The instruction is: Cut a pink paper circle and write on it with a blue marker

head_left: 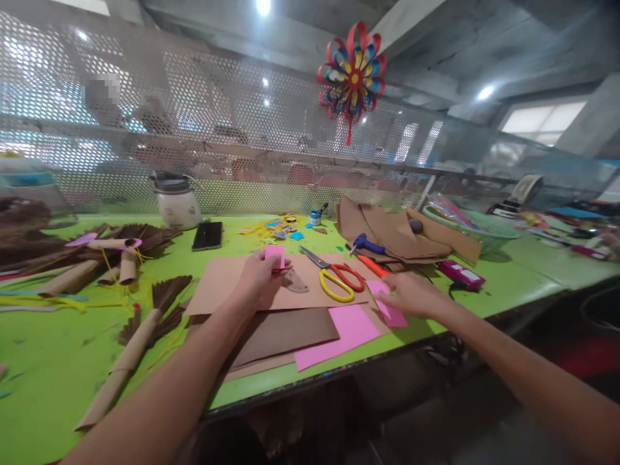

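My left hand [259, 281] is closed on a small pink paper piece [275, 256], holding it above a tan cardboard sheet [217, 284]. My right hand [409, 294] rests with its fingers on a pink paper strip [390, 311] at the sheet's right edge. A larger pink paper sheet [341, 336] lies in front, overlapping a brown sheet [285, 329]. Scissors with one yellow and one red handle [336, 281] lie between my hands. A small brown cut-out [295, 282] sits beside my left hand.
Brown paper rolls with fringed ends [140, 329] lie on the green table [58, 361] at left. A black phone [208, 236], a white jar [177, 201], brown paper pieces [392, 236] and a magenta tool [460, 274] sit farther back. A perforated metal screen [217, 129] carries a paper flower [352, 74].
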The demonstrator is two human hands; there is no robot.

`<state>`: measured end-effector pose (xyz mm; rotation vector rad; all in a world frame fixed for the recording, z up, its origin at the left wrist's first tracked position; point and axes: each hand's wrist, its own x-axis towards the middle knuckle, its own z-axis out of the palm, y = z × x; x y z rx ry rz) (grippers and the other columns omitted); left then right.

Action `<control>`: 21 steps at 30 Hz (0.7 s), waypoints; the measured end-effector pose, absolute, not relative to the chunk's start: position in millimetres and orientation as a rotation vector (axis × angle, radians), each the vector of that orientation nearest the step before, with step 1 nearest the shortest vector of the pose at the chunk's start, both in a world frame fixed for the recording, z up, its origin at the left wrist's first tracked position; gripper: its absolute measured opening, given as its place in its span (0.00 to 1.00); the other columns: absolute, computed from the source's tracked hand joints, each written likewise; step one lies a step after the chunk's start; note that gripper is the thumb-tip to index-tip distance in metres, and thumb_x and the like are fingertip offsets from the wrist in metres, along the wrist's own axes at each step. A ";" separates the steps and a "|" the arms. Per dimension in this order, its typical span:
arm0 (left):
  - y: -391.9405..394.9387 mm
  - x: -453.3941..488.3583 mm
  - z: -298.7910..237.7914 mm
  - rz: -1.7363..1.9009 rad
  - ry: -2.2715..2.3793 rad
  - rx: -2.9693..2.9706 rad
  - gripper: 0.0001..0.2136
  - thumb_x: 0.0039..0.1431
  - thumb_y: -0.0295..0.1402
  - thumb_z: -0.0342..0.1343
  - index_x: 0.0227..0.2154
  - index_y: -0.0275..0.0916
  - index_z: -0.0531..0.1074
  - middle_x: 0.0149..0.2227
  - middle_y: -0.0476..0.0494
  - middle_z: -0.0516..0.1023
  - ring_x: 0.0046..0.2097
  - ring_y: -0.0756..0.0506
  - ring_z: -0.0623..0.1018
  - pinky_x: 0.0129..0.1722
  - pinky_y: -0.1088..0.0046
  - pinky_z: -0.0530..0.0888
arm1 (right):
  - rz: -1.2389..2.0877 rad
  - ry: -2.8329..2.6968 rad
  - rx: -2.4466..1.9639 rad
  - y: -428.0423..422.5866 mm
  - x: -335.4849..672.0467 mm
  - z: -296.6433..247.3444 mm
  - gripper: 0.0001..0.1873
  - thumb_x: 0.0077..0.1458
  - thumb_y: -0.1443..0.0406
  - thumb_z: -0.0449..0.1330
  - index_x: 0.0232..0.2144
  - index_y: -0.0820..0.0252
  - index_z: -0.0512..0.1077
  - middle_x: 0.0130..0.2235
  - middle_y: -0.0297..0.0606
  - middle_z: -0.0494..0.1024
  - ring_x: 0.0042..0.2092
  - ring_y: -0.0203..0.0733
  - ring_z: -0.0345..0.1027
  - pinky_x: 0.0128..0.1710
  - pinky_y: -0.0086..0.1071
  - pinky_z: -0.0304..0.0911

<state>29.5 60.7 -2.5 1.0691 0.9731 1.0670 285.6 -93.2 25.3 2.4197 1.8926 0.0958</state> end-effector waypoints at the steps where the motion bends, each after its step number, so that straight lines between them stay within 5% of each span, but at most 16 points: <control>1: 61.1 29.6 -2.6 1.062 0.970 1.068 0.11 0.65 0.36 0.56 0.45 0.34 0.72 0.42 0.43 0.76 0.37 0.48 0.78 0.36 0.68 0.78 | 0.096 1.892 2.391 -103.8 282.9 20.3 0.20 0.56 0.52 0.57 0.33 0.62 0.79 0.35 0.50 0.82 0.37 0.52 0.75 0.30 0.33 0.56; 9: 62.1 22.3 -0.8 1.068 0.950 1.073 0.14 0.65 0.37 0.56 0.50 0.36 0.70 0.48 0.40 0.75 0.44 0.44 0.77 0.42 0.62 0.77 | 0.235 1.857 2.334 -119.8 260.4 -7.5 0.13 0.51 0.73 0.56 0.33 0.70 0.81 0.36 0.59 0.82 0.40 0.56 0.77 0.37 0.36 0.62; 15: 64.5 15.2 -0.8 1.061 0.925 1.135 0.15 0.65 0.37 0.56 0.51 0.36 0.70 0.50 0.39 0.74 0.46 0.43 0.77 0.44 0.59 0.77 | 0.374 1.799 2.432 -118.2 277.2 -1.8 0.18 0.59 0.72 0.50 0.33 0.71 0.81 0.34 0.59 0.82 0.37 0.55 0.77 0.35 0.37 0.62; 21: 66.6 17.8 -6.6 1.043 0.912 1.179 0.15 0.65 0.38 0.56 0.51 0.36 0.69 0.50 0.40 0.74 0.46 0.43 0.77 0.44 0.59 0.77 | 0.581 1.955 2.453 -92.4 283.9 22.1 0.20 0.67 0.68 0.46 0.38 0.65 0.78 0.43 0.49 0.79 0.50 0.47 0.71 0.49 0.34 0.61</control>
